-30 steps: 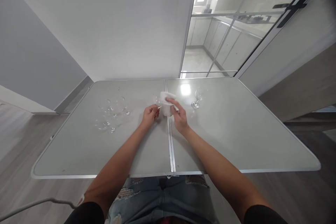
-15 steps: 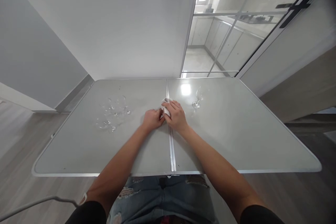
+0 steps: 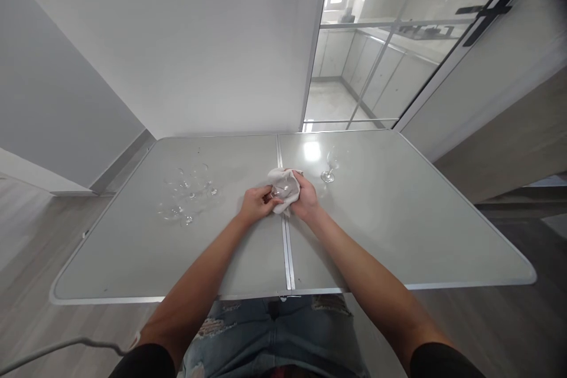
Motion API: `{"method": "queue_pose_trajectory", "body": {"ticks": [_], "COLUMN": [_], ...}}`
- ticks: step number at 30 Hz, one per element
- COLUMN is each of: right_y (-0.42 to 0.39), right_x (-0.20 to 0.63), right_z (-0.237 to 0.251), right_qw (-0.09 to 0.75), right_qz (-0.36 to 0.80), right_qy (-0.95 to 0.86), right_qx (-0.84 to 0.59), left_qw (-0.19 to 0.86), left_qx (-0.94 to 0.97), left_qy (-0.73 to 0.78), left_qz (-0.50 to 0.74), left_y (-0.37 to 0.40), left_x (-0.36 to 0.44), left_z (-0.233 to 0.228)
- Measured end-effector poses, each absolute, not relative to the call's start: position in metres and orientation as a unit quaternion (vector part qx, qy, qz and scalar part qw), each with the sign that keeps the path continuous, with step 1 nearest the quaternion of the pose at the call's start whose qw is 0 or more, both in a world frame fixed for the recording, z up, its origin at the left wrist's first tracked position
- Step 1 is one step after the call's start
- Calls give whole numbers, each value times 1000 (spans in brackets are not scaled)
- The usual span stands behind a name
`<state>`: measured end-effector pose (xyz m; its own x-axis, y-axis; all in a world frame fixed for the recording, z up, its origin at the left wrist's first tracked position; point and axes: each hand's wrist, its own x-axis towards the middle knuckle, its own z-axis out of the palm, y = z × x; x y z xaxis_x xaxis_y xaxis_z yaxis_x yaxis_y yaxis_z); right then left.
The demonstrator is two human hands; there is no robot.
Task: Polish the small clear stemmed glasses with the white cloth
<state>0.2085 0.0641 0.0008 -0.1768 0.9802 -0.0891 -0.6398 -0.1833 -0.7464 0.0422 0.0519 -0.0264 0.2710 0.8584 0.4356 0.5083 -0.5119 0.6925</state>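
Note:
Over the table's middle seam, a clear stemmed glass (image 3: pixel 287 189) lies against a white cloth (image 3: pixel 276 175). My left hand (image 3: pixel 257 203) is closed with its fingertips at the left end of the glass, where the stem or foot seems to be; the fingers cover that part. My right hand (image 3: pixel 306 199) is closed on the cloth, cupping it around the right side of the bowl. To the right, a second stemmed glass (image 3: pixel 328 173) stands upright on the table.
Several clear stemmed glasses (image 3: pixel 188 192) lie together on the left half of the pale table (image 3: pixel 398 218). A white wall stands behind the table, and a glass-paned door (image 3: pixel 354 71) is at the back right. A grey cable (image 3: pixel 66 344) runs at the lower left.
My right hand has turned and moved slightly right, and the bunched cloth has opened out, so the glass bowl now shows inside it. My left hand stays nearly in place.

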Motion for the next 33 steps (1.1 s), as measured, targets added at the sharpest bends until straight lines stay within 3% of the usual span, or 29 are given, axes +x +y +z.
{"method": "queue_pose_trajectory", "body": {"ticks": [4,8,12,15,18,21,27,33], "right_y": [54,44,45,50,51,51,53,45], "right_x": [193,192,201,208,214,217,211,196], "right_z": [-1,-4,-6,-5,3,13,17,13], "right_qw": [633,654,548,492,495,523,592,578], "right_qz": [667,477,247,165,207,340,601,690], "right_qy": [-275,-455,-715,-780,-764,-683,-408,-305], "right_qx": [-281,-372,-357,-350,-359,-380,-349,-311], "left_qw": [372,453,417,313,229,212,283,378], "left_qx": [667,580,595,670,742,774,783,744], "left_qy": [439,464,487,500,502,494,445,387], "left_qz": [473,493,484,450,381,334,329,392], "left_y": [56,61,63,60,55,52,52,53], "left_x": [45,45,41,39,40,41,41,48], "left_z": [-26,-29,-28,-23,-18,-18,-26,-29]}}
